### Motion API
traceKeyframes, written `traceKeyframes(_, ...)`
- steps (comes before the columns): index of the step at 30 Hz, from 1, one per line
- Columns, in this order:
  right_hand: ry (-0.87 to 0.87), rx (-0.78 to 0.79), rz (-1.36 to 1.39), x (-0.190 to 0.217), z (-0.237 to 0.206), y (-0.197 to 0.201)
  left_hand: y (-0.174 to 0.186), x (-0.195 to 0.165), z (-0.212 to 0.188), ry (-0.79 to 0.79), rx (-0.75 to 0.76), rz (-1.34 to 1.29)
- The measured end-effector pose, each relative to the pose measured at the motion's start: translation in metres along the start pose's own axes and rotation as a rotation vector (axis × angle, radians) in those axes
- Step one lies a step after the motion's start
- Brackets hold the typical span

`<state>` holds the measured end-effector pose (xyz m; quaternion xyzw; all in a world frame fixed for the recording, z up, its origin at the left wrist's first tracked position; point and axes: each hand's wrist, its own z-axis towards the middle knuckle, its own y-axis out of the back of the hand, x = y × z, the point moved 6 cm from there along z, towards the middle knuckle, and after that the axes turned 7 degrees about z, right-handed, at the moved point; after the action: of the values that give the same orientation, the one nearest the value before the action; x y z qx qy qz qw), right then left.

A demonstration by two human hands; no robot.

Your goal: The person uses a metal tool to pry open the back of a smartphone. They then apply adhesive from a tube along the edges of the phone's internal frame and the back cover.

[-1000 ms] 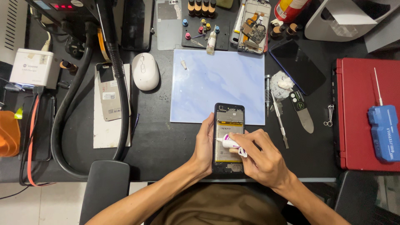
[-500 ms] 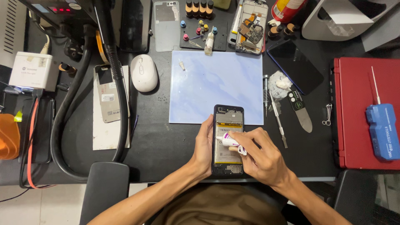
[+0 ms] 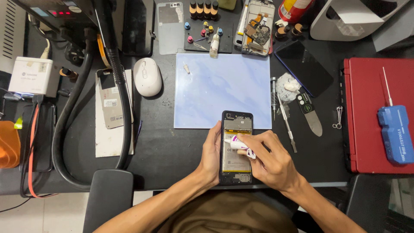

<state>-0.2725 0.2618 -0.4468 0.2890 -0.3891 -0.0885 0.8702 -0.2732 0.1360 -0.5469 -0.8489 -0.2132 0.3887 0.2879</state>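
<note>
Hands first, in the head view: your left hand (image 3: 212, 153) lies along the left edge of the opened phone (image 3: 236, 149), fingers pressed to its side and steadying it, not closed around anything. Your right hand (image 3: 269, 159) is clenched on a small white tube (image 3: 238, 144) with purple print, its nozzle pointing left and resting over the phone's upper middle, just above the battery area. The phone lies face down with its back off, near the front edge of the black table (image 3: 172, 146), its far end overlapping the near edge of the pale blue work mat (image 3: 222, 88).

Right of the phone lie a thin metal screwdriver (image 3: 284, 116) and a flat pry tool (image 3: 311, 116). Farther right a red case (image 3: 375, 116) carries a blue tool (image 3: 396, 133). A dark phone screen (image 3: 304, 67) lies right of the mat. To the far left of the mat sit a white mouse (image 3: 146, 77) and a thick black hose (image 3: 120, 99). At the far edge, 1 stripped phone frame (image 3: 258, 26) lies beside a tray of small bottles (image 3: 207, 30).
</note>
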Motion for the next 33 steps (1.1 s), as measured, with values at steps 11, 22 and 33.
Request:
traceKeyframes(11,0.005,-0.009,-0.008,-0.003,0.000,0.001,-0.003,0.005,-0.003,0.013,0.041,0.025)
traceKeyframes(22,-0.007,-0.031,-0.030,-0.002,0.001,0.003,-0.007,0.007,-0.006,0.033,0.040,0.035)
traceKeyframes(33,-0.022,-0.048,-0.021,-0.005,0.000,0.004,-0.009,0.007,-0.009,0.033,0.063,0.030)
